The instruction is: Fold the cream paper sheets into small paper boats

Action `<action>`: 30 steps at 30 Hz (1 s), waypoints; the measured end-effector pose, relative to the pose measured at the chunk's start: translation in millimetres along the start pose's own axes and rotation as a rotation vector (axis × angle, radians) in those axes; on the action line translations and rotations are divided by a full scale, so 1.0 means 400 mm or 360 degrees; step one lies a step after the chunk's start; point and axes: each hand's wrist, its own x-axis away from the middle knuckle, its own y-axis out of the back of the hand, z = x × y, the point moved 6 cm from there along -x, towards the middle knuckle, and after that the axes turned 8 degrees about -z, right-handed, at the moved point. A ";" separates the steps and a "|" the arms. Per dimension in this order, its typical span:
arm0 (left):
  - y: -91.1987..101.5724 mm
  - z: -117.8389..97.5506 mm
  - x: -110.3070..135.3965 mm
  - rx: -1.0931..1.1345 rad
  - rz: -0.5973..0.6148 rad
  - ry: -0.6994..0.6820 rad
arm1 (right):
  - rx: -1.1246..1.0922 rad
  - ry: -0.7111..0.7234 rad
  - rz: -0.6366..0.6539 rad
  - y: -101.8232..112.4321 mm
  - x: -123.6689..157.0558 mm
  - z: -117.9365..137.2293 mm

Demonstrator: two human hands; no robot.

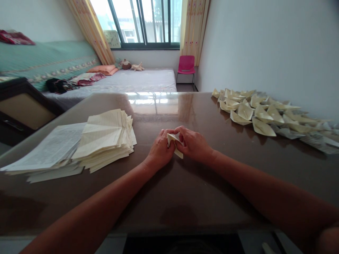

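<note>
We work at a glossy brown tabletop [185, 197], a paper stack [106, 141] to our left, folded boats [262, 113] to our right. Our left hand [160, 150] and right hand [194, 144] pinch a small folded paper [177, 146] between them: light, creasable, likely best gripped at its edges.

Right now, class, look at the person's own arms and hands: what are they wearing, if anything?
Both forearms are bare as far as the picture shows, with no sleeves in view. The left hand and the right hand wear no gloves. No watch, bracelet or ring shows on either wrist or on the fingers that can be seen.
</note>
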 end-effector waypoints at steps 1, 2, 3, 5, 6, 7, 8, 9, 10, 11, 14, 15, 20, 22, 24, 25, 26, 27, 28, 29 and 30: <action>-0.002 -0.004 0.002 -0.0002 0.0010 -0.0013 | 0.0028 -0.0032 0.0015 0.000 0.000 -0.003; -0.003 -0.007 0.004 -0.0004 0.0019 -0.0019 | 0.0047 -0.0056 0.0028 -0.001 -0.001 -0.007; -0.003 -0.009 0.005 -0.0006 0.0025 -0.0018 | 0.0059 -0.0075 0.0042 -0.002 -0.002 -0.010; -0.001 -0.011 0.003 -0.0006 0.0037 -0.0002 | 0.0060 -0.0094 0.0061 -0.003 -0.005 -0.015; 0.001 -0.011 0.001 -0.0006 0.0036 0.0015 | 0.0052 -0.0100 0.0060 -0.003 -0.006 -0.017; 0.004 -0.009 -0.002 -0.0006 0.0031 0.0034 | 0.0045 -0.0105 0.0053 -0.002 -0.007 -0.018; 0.008 -0.007 -0.005 -0.0003 0.0023 0.0054 | 0.0041 -0.0105 0.0045 -0.001 -0.008 -0.018; 0.011 -0.005 -0.007 0.0002 0.0017 0.0070 | 0.0042 -0.0104 0.0040 0.000 -0.009 -0.017; 0.012 -0.002 -0.008 0.0006 0.0014 0.0083 | 0.0052 -0.0100 0.0042 0.001 -0.008 -0.016; 0.012 -0.001 -0.008 0.0010 0.0023 0.0088 | 0.0072 -0.0095 0.0052 0.001 -0.008 -0.015; -0.001 0.001 0.002 0.0024 0.0114 0.0066 | 0.0163 -0.0082 0.0096 0.000 -0.004 -0.012; -0.007 0.001 0.007 0.0033 0.0148 0.0058 | 0.0193 -0.0081 0.0100 0.001 -0.003 -0.013; -0.020 0.004 0.012 0.0055 0.0181 0.0057 | 0.0173 -0.0038 0.0098 -0.007 -0.005 -0.017; -0.021 0.014 0.006 0.0031 0.0206 0.0093 | 0.0086 -0.0012 0.0112 -0.019 -0.007 -0.025; -0.022 0.028 0.000 -0.0036 0.0250 0.0136 | 0.0000 0.0019 0.0110 -0.030 -0.010 -0.038; -0.022 0.035 -0.002 -0.0087 0.0268 0.0151 | -0.0032 0.0043 0.0115 -0.034 -0.011 -0.045; -0.021 0.041 -0.004 -0.0142 0.0286 0.0158 | -0.0057 0.0074 0.0132 -0.038 -0.012 -0.052; -0.021 0.046 -0.004 -0.0193 0.0307 0.0155 | -0.0077 0.0111 0.0162 -0.042 -0.013 -0.057; -0.021 0.049 -0.004 -0.0236 0.0326 0.0146 | -0.0093 0.0149 0.0201 -0.043 -0.013 -0.062; -0.021 0.051 -0.003 -0.0262 0.0344 0.0132 | -0.0107 0.0184 0.0243 -0.044 -0.012 -0.065; -0.022 0.051 -0.002 -0.0269 0.0361 0.0110 | -0.0120 0.0216 0.0285 -0.043 -0.011 -0.068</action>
